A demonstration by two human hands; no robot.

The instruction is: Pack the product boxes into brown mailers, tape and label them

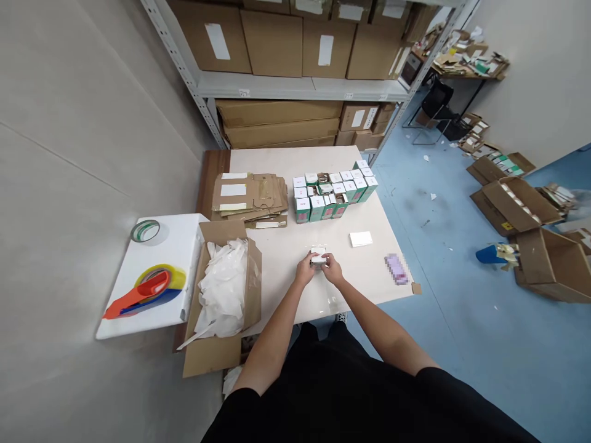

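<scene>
Near the front of the white table point(281, 301), a small white box point(318, 253) sits between my two hands. My left hand point(305, 269) grips its left side and my right hand point(332, 269) its right side, with fingers closed against it. Its underside and contents are hidden from me. To the right lies a flat white card or box point(361, 239). Behind my hands stand several green and white small boxes point(317, 208) in rows, some with open tops. Left of them is a stack of flattened cardboard point(252, 197).
An open carton point(252, 289) of white plastic bags point(224, 289) stands at the left. Beside it, a white surface point(173, 231) carries a tape dispenser point(143, 293) and a tape roll point(144, 231). A blurred purple item point(396, 269) lies at the right edge. Shelving point(295, 86) rises behind.
</scene>
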